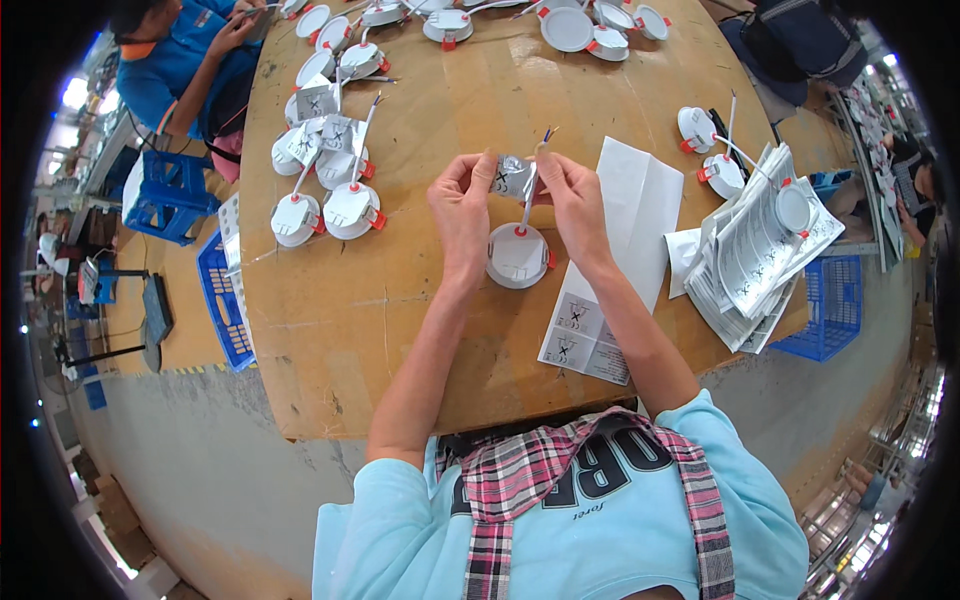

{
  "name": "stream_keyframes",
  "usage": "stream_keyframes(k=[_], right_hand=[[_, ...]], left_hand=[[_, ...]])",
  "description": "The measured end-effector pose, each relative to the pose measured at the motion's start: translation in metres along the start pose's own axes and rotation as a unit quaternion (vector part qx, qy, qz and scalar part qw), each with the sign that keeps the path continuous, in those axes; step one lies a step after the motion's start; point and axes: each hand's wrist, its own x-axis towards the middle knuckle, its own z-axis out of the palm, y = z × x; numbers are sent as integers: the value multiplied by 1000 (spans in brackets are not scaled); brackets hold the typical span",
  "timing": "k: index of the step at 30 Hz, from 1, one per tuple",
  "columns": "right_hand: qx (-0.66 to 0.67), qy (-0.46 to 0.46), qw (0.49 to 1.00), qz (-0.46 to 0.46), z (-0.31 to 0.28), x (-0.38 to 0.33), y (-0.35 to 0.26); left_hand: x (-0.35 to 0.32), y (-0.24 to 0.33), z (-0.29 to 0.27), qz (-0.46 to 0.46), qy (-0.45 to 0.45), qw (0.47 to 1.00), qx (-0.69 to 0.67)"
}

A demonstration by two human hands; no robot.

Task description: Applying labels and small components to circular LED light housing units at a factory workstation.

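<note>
A round white downlight (pixel 517 262) with red spring clips lies on the table in front of me, its white cable rising between my hands to bare wire ends. My left hand (pixel 464 208) pinches one end of a silver printed label (pixel 513 177) beside that cable. At the other side, the fingers of my right hand (pixel 574 205) are closed on the cable and the label's edge. The label stands around or against the cable; its far side is hidden. Under my right forearm lies a white label sheet (pixel 638 195), with several silver labels at its near end.
Several downlights (pixel 350 212) stand at the left, some with silver labels on their cables. More downlights (pixel 567 29) cover the far edge. A stack of printed sheets (pixel 750 250) lies at right under one downlight (pixel 793 209). A co-worker (pixel 195 65) sits far left.
</note>
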Motion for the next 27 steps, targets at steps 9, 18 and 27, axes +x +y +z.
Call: stream_keyframes(k=[9, 18, 27], right_hand=[[-74, -24, 996, -31, 2, 3, -3], [-93, -65, 993, -40, -1, -6, -2], [-9, 2, 1000, -17, -3, 0, 6]], left_hand=[[-1, 10, 1, 62, 18, 998, 27], [-1, 25, -9, 93, 2, 992, 82], [-80, 7, -11, 278, -31, 854, 440]])
